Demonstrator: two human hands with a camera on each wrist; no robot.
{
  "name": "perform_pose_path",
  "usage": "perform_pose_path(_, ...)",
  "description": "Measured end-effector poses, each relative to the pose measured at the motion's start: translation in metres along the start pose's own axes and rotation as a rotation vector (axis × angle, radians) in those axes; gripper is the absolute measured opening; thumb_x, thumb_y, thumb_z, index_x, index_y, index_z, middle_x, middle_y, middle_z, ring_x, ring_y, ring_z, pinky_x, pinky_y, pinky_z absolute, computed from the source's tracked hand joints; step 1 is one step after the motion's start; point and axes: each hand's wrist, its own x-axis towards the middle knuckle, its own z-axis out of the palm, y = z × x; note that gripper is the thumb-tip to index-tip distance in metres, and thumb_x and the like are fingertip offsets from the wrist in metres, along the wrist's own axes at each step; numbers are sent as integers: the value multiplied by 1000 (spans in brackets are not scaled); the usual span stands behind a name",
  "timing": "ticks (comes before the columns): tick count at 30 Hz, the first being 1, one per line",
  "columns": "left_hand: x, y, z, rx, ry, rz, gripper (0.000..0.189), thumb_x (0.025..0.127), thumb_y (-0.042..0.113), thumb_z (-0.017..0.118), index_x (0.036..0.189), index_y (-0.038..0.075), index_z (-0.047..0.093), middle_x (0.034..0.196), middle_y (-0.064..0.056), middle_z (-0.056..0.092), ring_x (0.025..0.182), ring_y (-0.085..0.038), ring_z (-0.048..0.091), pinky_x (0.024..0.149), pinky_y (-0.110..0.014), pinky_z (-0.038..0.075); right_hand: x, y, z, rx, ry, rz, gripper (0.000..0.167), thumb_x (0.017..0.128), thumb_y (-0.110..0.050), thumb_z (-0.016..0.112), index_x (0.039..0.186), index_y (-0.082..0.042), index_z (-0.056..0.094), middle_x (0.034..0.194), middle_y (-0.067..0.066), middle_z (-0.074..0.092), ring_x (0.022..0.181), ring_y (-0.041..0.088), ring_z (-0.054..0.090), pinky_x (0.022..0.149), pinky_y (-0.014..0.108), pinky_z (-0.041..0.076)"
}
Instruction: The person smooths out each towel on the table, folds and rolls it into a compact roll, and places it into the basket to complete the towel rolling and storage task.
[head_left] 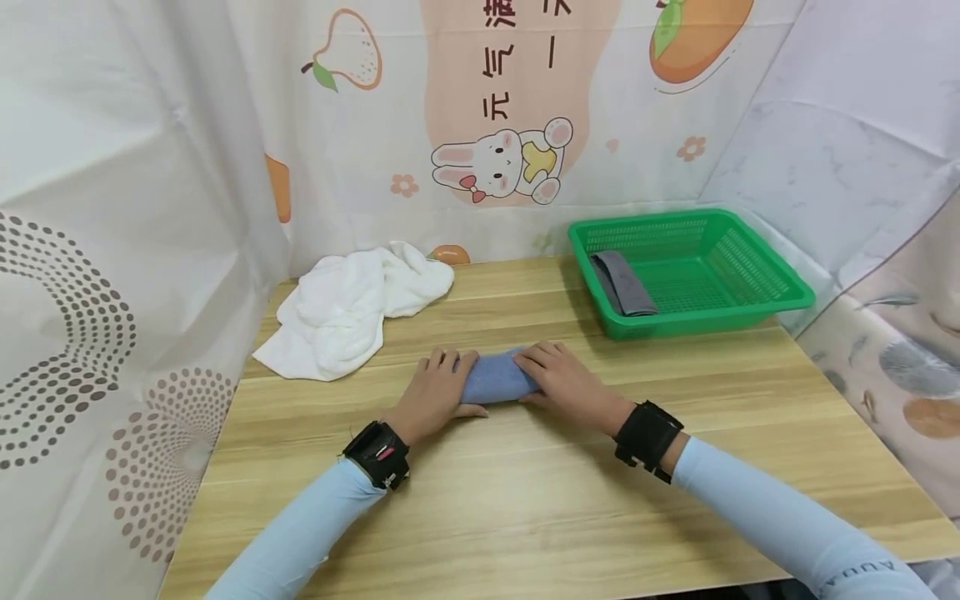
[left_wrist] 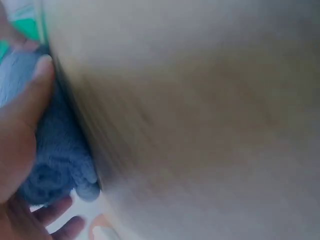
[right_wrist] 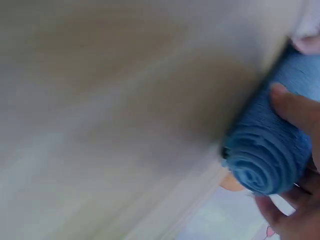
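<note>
A blue towel, rolled into a short cylinder, lies across the middle of the wooden table. My left hand grips its left end, thumb on the near side and fingers over the far side. The right hand holds the other end in the same way. In the right wrist view, the roll's spiral end shows several wound layers, with the thumb pressed along its side. Seen from the left wrist, the towel's left end has a looser coil and a fold sticking out beside it.
A crumpled white towel lies at the back left of the table. At the back right stands a green plastic basket with a folded grey cloth inside. A patterned curtain hangs behind the table's far edge.
</note>
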Motion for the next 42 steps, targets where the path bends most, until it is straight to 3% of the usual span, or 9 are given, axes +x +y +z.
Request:
perform_pose_path(6, 6, -1, -3, 24, 67, 57, 90, 72, 69, 80, 130, 4, 57, 118, -15, 59, 104, -36, 55, 83, -51, 47, 25, 16, -12, 294, -201, 92, 43, 90, -31, 82, 119, -1, 72, 100, 4, 70, 91, 18, 63, 82, 36, 51)
perform_pose_path(11, 11, -3, -7, -68, -42, 6, 94, 69, 74, 80, 130, 6, 57, 122, -12, 62, 110, -32, 58, 86, -52, 47, 39, 23, -20, 525, -409, 183, 23, 99, -30, 71, 104, -7, 72, 72, -4, 46, 67, 11, 46, 66, 31, 39)
perform_pose_path(15, 16, -6, -7, -116, -123, -26, 92, 75, 72, 79, 138, 10, 54, 128, -12, 63, 117, -32, 60, 88, -55, 49, 36, 13, -19, 382, -411, 186, 39, 101, -28, 68, 127, 1, 64, 101, 9, 64, 94, 25, 60, 84, 43, 49)
perform_pose_path(19, 19, -10, -5, -132, -149, -25, 81, 78, 69, 79, 133, 13, 57, 123, -9, 65, 111, -31, 63, 84, -55, 51, 26, -7, -10, 139, -375, 196, 93, 90, -45, 80, 153, 7, 34, 143, 25, 48, 127, 46, 47, 98, 63, 42)
perform_pose_path(22, 22, -13, -4, -150, -168, -27, 78, 78, 69, 78, 129, 13, 59, 118, -8, 66, 105, -29, 64, 83, -54, 51, 22, -13, 0, 56, -286, 213, 110, 74, -59, 86, 148, 5, 37, 135, 24, 48, 119, 45, 48, 92, 61, 45)
perform_pose_path(27, 24, -13, -4, -168, -202, -50, 83, 76, 74, 76, 125, 10, 57, 114, -8, 63, 101, -28, 62, 83, -52, 50, 25, -7, 9, 51, -153, 163, 90, 73, -58, 89, 126, 4, 51, 110, 19, 50, 98, 36, 52, 80, 50, 51)
perform_pose_path(36, 27, -11, -8, -32, -111, 63, 82, 84, 60, 78, 139, 4, 52, 126, -13, 62, 112, -32, 59, 88, -51, 48, 50, 19, -10, 326, -448, 204, 64, 85, -43, 84, 115, 3, 51, 105, 13, 53, 97, 28, 55, 87, 43, 50)
perform_pose_path(39, 29, -14, -7, -84, -147, 33, 72, 82, 50, 80, 132, 5, 54, 120, -10, 64, 105, -27, 60, 85, -47, 49, 54, 18, -9, 241, -447, 197, 71, 83, -51, 84, 119, 2, 53, 110, 14, 53, 102, 31, 55, 91, 45, 48)
perform_pose_path(42, 31, -19, -4, -197, -180, 5, 63, 79, 44, 83, 123, 6, 58, 109, -6, 65, 94, -23, 61, 79, -43, 51, 51, 13, 0, 72, -328, 131, 88, 77, -59, 85, 136, -3, 51, 119, 15, 52, 110, 35, 53, 95, 50, 47)
